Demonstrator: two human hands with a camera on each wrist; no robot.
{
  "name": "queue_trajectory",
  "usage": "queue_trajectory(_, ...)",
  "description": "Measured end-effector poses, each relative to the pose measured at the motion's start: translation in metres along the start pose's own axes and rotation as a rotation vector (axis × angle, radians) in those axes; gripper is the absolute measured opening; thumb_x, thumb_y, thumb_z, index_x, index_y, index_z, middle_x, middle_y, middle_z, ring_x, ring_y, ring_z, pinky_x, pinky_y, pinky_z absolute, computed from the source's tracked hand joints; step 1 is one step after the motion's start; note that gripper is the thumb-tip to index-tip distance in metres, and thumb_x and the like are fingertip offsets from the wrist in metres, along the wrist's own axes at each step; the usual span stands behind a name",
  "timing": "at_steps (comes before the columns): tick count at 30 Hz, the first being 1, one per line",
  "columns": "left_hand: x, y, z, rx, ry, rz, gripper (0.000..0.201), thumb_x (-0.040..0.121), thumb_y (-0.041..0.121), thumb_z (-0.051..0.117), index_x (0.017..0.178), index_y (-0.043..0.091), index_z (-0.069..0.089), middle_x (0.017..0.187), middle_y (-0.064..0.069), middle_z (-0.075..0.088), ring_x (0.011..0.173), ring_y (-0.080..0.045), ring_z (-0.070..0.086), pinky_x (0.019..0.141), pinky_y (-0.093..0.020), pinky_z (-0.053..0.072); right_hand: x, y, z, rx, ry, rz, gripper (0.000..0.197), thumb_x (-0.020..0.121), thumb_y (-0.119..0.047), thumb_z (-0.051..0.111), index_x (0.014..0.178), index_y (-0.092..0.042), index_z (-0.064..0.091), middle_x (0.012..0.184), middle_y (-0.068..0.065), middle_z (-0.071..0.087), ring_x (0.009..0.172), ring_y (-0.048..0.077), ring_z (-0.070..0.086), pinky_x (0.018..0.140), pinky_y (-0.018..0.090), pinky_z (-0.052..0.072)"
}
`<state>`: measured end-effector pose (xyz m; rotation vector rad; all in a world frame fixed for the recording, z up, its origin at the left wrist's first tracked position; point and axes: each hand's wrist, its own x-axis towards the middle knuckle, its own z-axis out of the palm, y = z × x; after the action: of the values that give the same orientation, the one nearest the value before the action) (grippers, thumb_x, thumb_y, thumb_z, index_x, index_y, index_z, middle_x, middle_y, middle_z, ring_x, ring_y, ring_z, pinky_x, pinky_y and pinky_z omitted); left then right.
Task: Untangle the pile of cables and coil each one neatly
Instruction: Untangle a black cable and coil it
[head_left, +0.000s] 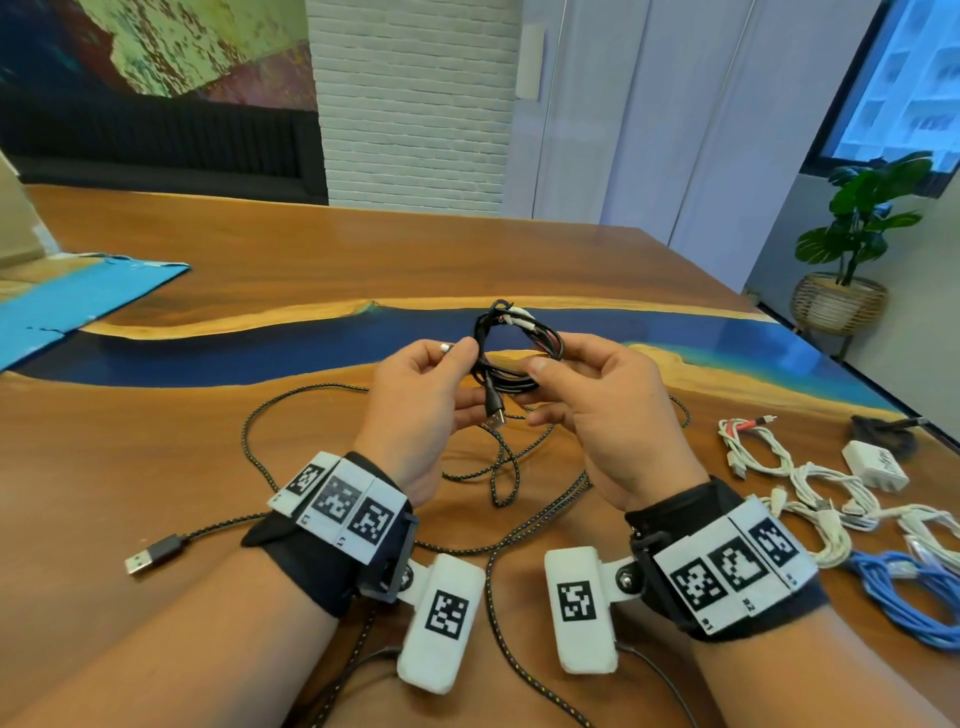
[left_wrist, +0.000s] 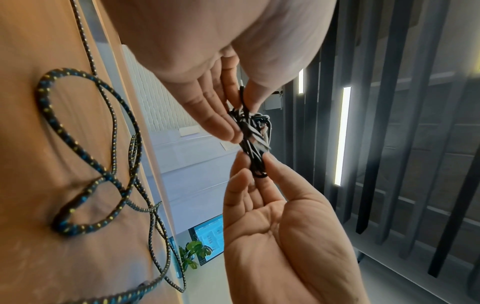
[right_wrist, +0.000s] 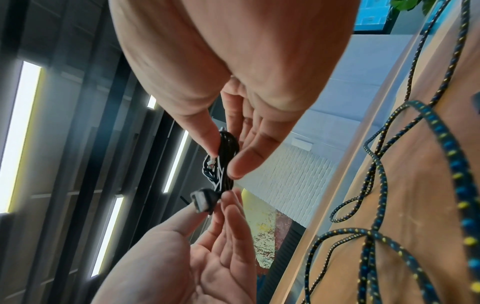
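Note:
A small coil of thin black cable (head_left: 514, 338) with a white-wrapped section is held up above the wooden table (head_left: 156, 457). My left hand (head_left: 464, 351) pinches a strand of it between thumb and forefinger; a small silver tip shows at that pinch. My right hand (head_left: 540, 387) pinches the coil's other side between thumb and fingers. The coil's USB plug (head_left: 496, 415) hangs down between the palms. In the wrist views the coil (left_wrist: 253, 131) (right_wrist: 226, 156) sits between both hands. A long black braided cable (head_left: 291, 410) sprawls loose on the table beneath, its USB plug (head_left: 150, 556) at the left.
Several coiled white cables (head_left: 810, 488), a blue cable bundle (head_left: 904, 592), a white charger (head_left: 875, 465) and a dark item (head_left: 883, 428) lie at the right. A blue sheet (head_left: 78, 301) covers the far left. A potted plant (head_left: 857, 234) stands beyond the table's right edge.

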<state>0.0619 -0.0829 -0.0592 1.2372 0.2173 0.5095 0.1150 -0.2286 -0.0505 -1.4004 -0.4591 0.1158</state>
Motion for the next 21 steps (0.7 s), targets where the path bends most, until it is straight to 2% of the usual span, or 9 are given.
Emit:
queue_trajectory(5, 0.003, 0.002, -0.004, 0.013, 0.04, 0.003, 0.019, 0.094, 0.028, 0.071, 0.1, 0.014, 0.06, 0.094, -0.007, 0.074, 0.062, -0.021, 0.068, 0.057, -0.029, 0.057, 0.004, 0.0, 0.0, 0.033, 0.021, 0.014, 0.02, 0.096, -0.001, 0.064, 0.115, -0.003, 0.071, 0.095, 0.018, 0.075, 0.072, 0.023, 0.069, 0.061, 0.03, 0.057)
queue_trajectory(9, 0.005, 0.006, -0.006, 0.019, 0.022, -0.008, 0.025, 0.098, 0.04, 0.063, 0.099, 0.015, 0.061, 0.089, -0.001, 0.073, 0.059, -0.018, 0.065, 0.054, -0.028, 0.051, 0.009, -0.009, -0.008, 0.028, 0.048, 0.013, 0.021, 0.095, 0.0, 0.063, 0.115, -0.002, 0.07, 0.096, 0.023, 0.07, 0.069, 0.023, 0.066, 0.058, 0.029, 0.056)
queue_trajectory(13, 0.011, 0.004, -0.016, -0.006, 0.001, -0.031, 0.033, 0.101, 0.05, 0.053, 0.097, 0.018, 0.061, 0.087, -0.001, 0.073, 0.055, -0.015, 0.06, 0.053, -0.027, 0.048, 0.01, -0.029, -0.038, 0.044, 0.061, 0.037, 0.023, 0.095, 0.001, 0.063, 0.118, -0.001, 0.067, 0.091, 0.017, 0.067, 0.068, 0.026, 0.066, 0.056, 0.029, 0.054)
queue_trajectory(18, 0.022, -0.005, -0.022, 0.011, -0.041, -0.038, 0.037, 0.098, 0.058, 0.05, 0.095, 0.024, 0.063, 0.086, 0.002, 0.072, 0.053, -0.011, 0.06, 0.06, -0.03, 0.047, 0.005, -0.055, -0.103, -0.219, 0.097, 0.063, 0.028, 0.097, 0.002, 0.061, 0.124, -0.004, 0.065, 0.088, 0.019, 0.066, 0.064, 0.024, 0.063, 0.056, 0.032, 0.055)
queue_trajectory(21, 0.028, -0.015, -0.024, 0.048, -0.072, -0.028, 0.04, 0.095, 0.063, 0.052, 0.096, 0.024, 0.065, 0.087, 0.003, 0.073, 0.052, -0.008, 0.061, 0.06, -0.029, 0.049, -0.003, -0.072, -0.152, -0.416, 0.134, 0.115, 0.027, 0.096, 0.003, 0.062, 0.12, -0.008, 0.066, 0.086, 0.019, 0.068, 0.059, 0.02, 0.061, 0.052, 0.03, 0.053)
